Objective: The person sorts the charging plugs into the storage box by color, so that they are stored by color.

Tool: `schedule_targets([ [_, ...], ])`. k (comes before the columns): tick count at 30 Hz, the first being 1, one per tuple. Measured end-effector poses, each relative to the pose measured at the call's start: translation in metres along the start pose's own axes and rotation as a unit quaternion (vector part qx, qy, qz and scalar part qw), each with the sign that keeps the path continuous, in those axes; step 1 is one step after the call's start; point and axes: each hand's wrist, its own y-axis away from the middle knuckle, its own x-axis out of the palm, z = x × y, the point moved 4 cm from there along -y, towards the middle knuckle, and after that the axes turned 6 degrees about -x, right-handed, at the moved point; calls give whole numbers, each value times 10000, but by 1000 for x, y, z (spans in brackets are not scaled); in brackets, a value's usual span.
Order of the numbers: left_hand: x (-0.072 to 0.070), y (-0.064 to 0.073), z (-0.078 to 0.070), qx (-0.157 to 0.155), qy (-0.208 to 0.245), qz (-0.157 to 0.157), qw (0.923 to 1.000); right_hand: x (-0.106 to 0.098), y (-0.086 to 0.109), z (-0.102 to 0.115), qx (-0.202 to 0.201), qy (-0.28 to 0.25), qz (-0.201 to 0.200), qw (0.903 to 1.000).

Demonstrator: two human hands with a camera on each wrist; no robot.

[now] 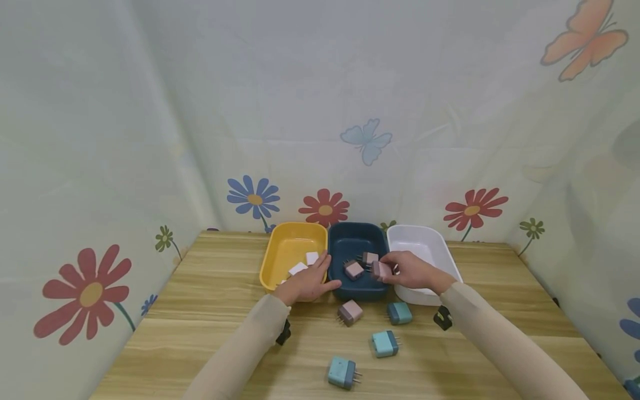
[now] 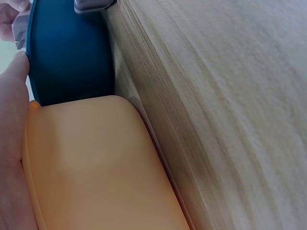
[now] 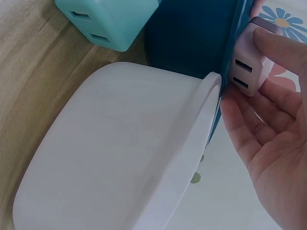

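Pink charger [image 1: 381, 271], lower centre, is pinched by right hand [image 1: 414, 270]; slack grip could drop it. Left hand [image 1: 307, 281], extended, apparently touches yellow tray [image 1: 295, 246].

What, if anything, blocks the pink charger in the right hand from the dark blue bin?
Nothing visible stands between the held charger and the dark blue bin; two other pink chargers lie inside, with open space beyond them.
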Motion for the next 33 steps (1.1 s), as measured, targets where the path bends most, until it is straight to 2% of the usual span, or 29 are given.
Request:
schedule_targets([
  [6,1,-1,1,3,-10,13,10000,2,-1,0,163,-51,91,9998],
  [14,1,-1,2,-56,-17,31,10000,5,-4,0,108,-19,64,9999],
  [18,2,-3,3,-54,-49,54,10000,8,-6,-2,232,-45,95,9997],
  [33,2,-2,4,39,-34,-15,10000,15,-13,-10,249,113,200,9994],
])
